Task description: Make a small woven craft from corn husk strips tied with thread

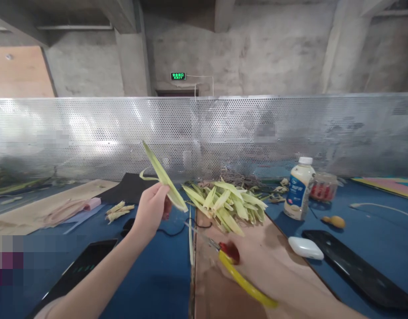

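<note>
My left hand [151, 210] is closed on a long pale green leaf strip [164, 177], held up tilted above the blue table. My right hand [257, 263] grips scissors with red and yellow handles [237, 266], blades pointing left toward the strip. A pile of cut green leaf strips [227, 201] lies on a brown board [217, 292] just beyond the scissors.
A white bottle with a blue label [298, 189] and a clear tub of red items [324, 186] stand at right. A white case [305, 247], a dark tray [359, 270], a phone [79, 270] and small leaf scraps [117, 212] lie around. A perforated metal screen [204, 133] closes off the back.
</note>
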Motion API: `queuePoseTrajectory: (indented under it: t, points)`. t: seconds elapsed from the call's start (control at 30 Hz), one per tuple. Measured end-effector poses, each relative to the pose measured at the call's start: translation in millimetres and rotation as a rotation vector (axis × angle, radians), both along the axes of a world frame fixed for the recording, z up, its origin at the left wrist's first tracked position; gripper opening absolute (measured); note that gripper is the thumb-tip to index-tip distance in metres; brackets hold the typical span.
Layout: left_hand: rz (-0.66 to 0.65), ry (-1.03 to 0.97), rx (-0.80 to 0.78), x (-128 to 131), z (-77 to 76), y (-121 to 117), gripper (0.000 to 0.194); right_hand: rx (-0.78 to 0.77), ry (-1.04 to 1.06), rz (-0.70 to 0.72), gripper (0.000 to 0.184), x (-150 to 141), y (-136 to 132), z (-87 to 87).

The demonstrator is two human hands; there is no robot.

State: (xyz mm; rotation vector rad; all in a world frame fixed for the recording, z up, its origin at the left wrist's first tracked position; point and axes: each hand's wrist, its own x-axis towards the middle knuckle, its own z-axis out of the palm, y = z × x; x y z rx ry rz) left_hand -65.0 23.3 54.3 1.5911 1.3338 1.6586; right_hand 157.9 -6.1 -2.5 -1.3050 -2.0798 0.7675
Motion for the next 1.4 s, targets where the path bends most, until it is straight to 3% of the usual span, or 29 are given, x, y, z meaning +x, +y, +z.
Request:
queuePoseTrajectory:
  t: [0.07,0.13,0.33,0.47,0.5,0.63,0.83,1.07,1.2,1.4]
  points:
    - [0.003,0.030,0.022,-4.1,-5.4,7.0,0.024,0.204,-0.195,-0.161,0.016,9.5,6.7,-1.1]
    - [-0.005,0.076,0.027,-2.8,-11.1,10.3,0.024,0.313,-0.324,-0.220,0.016,17.7,14.8,-4.3]
    - [-0.112,0.213,0.062,23.3,-19.8,-5.5,0.028,0.233,-0.444,-0.057,0.016,33.5,27.4,-2.2]
    - [-0.277,0.291,0.071,41.7,-23.8,-23.1,0.025,0.339,-0.395,-0.081,0.018,18.4,13.5,15.5]
    - [-0.319,0.296,0.068,45.4,-25.0,-27.1,0.025,0.381,-0.285,-0.075,0.016,11.3,7.0,19.7]
    - [-0.477,0.302,0.041,56.2,-30.3,-39.3,0.024,0.156,0.167,-0.006,0.017,-14.3,-17.0,25.4]
    - [-0.580,0.217,0.017,56.2,-35.0,-39.5,0.026,-0.026,0.460,0.114,0.015,-15.3,-11.5,10.7]
    - [-0.657,0.169,-0.087,51.4,-35.2,-34.6,0.025,-0.217,0.586,0.061,0.012,-15.5,-11.0,22.2]
    - [-0.649,0.118,-0.109,52.6,-40.5,-33.0,0.024,-0.349,0.727,0.049,0.016,-19.1,-10.3,19.8]
    - [-0.598,0.132,-0.099,55.0,-43.2,-30.8,0.027,-0.275,0.720,0.019,0.017,-19.1,-6.1,9.3]
